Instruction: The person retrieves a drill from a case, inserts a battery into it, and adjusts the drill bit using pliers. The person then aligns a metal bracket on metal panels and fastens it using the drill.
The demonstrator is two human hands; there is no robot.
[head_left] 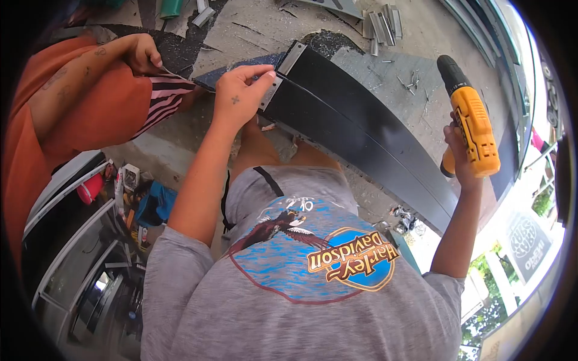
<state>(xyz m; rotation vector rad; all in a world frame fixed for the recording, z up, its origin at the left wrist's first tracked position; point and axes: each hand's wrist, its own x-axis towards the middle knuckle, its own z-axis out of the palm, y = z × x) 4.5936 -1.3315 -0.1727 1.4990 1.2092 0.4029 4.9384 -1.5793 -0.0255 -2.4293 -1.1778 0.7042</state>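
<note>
My right hand point(459, 147) grips a yellow and black cordless drill point(475, 129), held up on the right with its chuck pointing up and away. The thumb and forefinger of my left hand point(238, 96) are pinched together at the end of a long black panel point(355, 129). What they pinch is too small to make out. Right beside these fingertips, a silver metal strip with holes point(270, 96) lies across the panel's end. A lengthwise seam runs down the panel, which stretches from there toward the lower right.
At the left, another person in an orange shirt point(114, 114) has a hand point(144, 54) near the panel's end. Small loose fasteners point(412, 83) lie on a grey sheet behind the panel. Cut metal profiles point(383, 27) lie at the back. A blue bag point(155, 203) sits lower left.
</note>
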